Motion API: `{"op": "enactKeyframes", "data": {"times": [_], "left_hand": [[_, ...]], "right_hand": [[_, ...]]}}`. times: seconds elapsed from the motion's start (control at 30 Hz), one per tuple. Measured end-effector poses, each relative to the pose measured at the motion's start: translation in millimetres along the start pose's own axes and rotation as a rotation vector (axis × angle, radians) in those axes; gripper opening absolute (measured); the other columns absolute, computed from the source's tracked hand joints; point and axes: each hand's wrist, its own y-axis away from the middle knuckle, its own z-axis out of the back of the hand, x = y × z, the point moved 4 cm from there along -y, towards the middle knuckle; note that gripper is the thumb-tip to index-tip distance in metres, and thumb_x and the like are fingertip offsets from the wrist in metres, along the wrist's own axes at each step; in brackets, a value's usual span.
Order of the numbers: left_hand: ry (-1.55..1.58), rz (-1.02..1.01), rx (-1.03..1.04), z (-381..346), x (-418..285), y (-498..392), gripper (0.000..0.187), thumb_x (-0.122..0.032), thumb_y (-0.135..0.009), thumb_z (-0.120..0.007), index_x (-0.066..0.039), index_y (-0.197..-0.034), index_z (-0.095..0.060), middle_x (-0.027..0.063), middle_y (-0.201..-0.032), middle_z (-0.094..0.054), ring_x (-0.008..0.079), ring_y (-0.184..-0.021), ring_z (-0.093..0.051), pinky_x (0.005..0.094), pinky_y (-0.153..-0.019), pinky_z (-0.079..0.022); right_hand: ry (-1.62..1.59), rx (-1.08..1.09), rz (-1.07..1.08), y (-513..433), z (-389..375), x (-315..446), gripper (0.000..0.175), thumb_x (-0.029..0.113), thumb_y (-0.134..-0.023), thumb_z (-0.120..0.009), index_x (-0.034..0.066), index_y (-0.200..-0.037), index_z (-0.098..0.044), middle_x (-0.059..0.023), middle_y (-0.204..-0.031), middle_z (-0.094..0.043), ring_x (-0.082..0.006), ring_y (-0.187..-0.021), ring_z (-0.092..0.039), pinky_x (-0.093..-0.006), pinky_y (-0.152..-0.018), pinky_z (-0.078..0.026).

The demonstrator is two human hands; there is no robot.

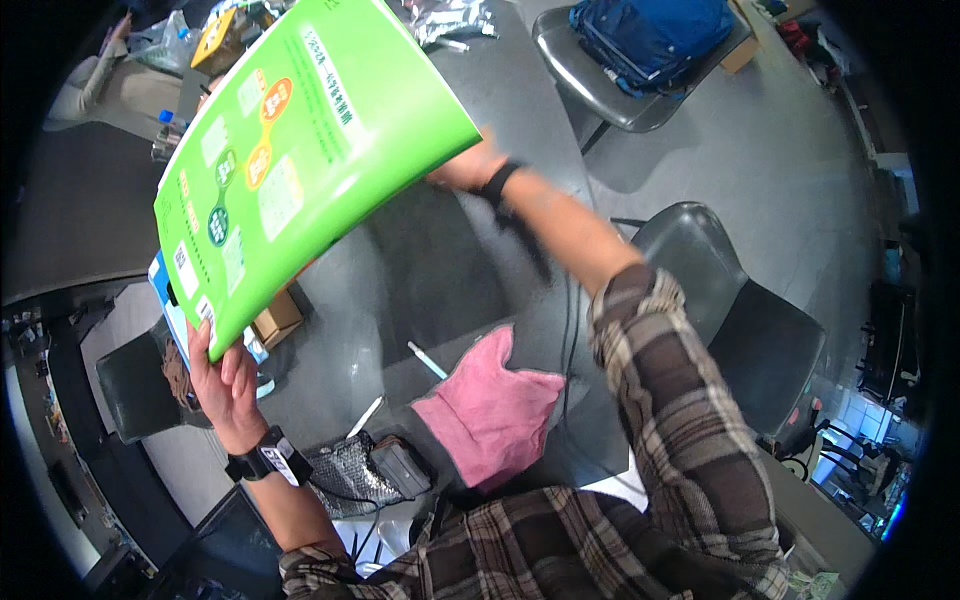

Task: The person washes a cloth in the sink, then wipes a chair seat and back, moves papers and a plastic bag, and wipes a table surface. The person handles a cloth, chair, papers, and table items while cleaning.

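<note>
A large glossy green booklet (352, 97) with printed writing is raised and tilted over the dark table, its lower edge bowed. My left hand (229, 375) grips its lower-left corner, thumb on the printed face. Under that corner a blue-and-white item (169, 300) shows in part. My right hand (469, 165), blurred, is at the booklet's right corner. Its fingers are mostly hidden behind the sheet, so I cannot tell whether they grip it. Nearer my body, a pink cloth (495, 412) lies spread on the table (435, 262), partly over a light-coloured pen (427, 360).
A cardboard box (277, 319) stands below the booklet. Near my left forearm lie a silvery pouch (345, 465), a grey case (401, 465) and a white pen-like item (366, 416). Dark cables (568, 360) run along the right. A chair (637, 75) holds a blue backpack (652, 37).
</note>
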Motion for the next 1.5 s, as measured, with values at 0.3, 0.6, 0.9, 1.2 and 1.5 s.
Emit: {"op": "enactKeyframes", "data": {"times": [0.3, 0.6, 0.9, 1.2, 1.5], "left_hand": [[0.034, 0.062, -0.043, 58, 24, 40, 0.039, -0.01, -0.098, -0.045, -0.004, -0.136, -0.036, 0.0171, -0.094, -0.061, 0.0056, -0.033, -0.034, 0.0148, -0.025, -0.032], [-0.046, 0.173, -0.081, 71, 68, 51, 0.05, -0.008, -0.097, -0.046, -0.009, -0.144, -0.03, 0.0122, -0.095, -0.06, 0.006, -0.037, -0.036, 0.0154, -0.028, -0.031], [-0.218, 0.132, -0.098, 52, 73, 82, 0.052, -0.01, -0.096, -0.049, -0.008, -0.144, -0.03, 0.0131, -0.101, -0.061, 0.008, -0.035, -0.037, 0.0169, -0.026, -0.032], [-0.275, 0.162, -0.131, 60, 59, 82, 0.048, -0.011, -0.096, -0.052, -0.01, -0.141, -0.036, 0.0068, -0.096, -0.062, 0.0055, -0.037, -0.033, 0.0163, -0.03, -0.027], [-0.216, 0.374, 0.217, -7, 206, -8, 0.03, -0.011, -0.093, -0.058, -0.015, -0.12, -0.046, 0.0029, -0.084, -0.054, 0.0107, -0.052, -0.045, 0.0218, -0.039, -0.034]], "right_hand": [[0.188, 0.294, 0.06, 112, 57, -9, 0.049, 0.012, -0.089, -0.041, 0.0109, -0.137, -0.051, -0.0175, -0.145, -0.045, -0.0381, -0.13, -0.042, -0.0578, -0.114, -0.021], [0.015, 0.435, -0.217, 203, 91, 21, 0.046, 0.01, -0.088, -0.048, 0.018, -0.132, -0.057, -0.0179, -0.139, -0.047, -0.0374, -0.13, -0.04, -0.0491, -0.111, -0.029], [-0.242, 0.042, -0.319, 60, 17, 37, 0.047, 0.04, -0.087, -0.057, 0.0036, -0.117, -0.064, -0.0194, -0.1, -0.068, -0.0368, -0.088, -0.065, -0.0485, -0.081, -0.049], [0.001, 0.367, -0.072, 123, 81, 18, 0.043, 0.003, -0.083, -0.051, 0.0129, -0.124, -0.06, -0.0154, -0.132, -0.055, -0.0326, -0.12, -0.052, -0.0532, -0.097, -0.042], [0.108, 0.281, -0.343, 364, 110, 125, 0.06, -0.001, -0.078, -0.055, 0.0161, -0.135, -0.055, -0.0191, -0.14, -0.045, -0.0416, -0.133, -0.037, -0.0556, -0.114, -0.024]]}}
